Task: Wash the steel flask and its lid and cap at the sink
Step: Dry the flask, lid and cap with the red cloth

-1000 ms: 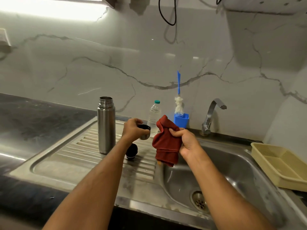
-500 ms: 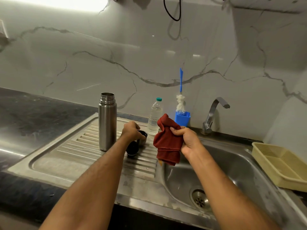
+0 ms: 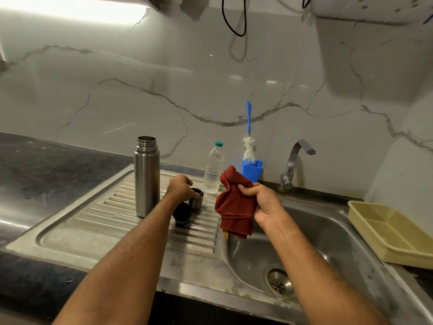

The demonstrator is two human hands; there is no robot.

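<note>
Steel flask [image 3: 147, 179] stands upright and uncapped on the drainboard [image 3: 98, 221]: rigid, smooth, likely slippery wet, best gripped round its body. Beside it the left hand [image 3: 180, 187] curls over the small steel cap [image 3: 196, 200], near the black lid [image 3: 182, 213]. The right hand [image 3: 260, 202] grips a soft red cloth [image 3: 234, 205].

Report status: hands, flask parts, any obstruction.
Left hand grips steel cup cap on drainboard. Right hand holds red cloth. Flask upright, open; black lid beside. No obstruction.

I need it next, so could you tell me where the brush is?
The brush stands in the blue holder against the wall, between the water bottle and the tap.
</note>
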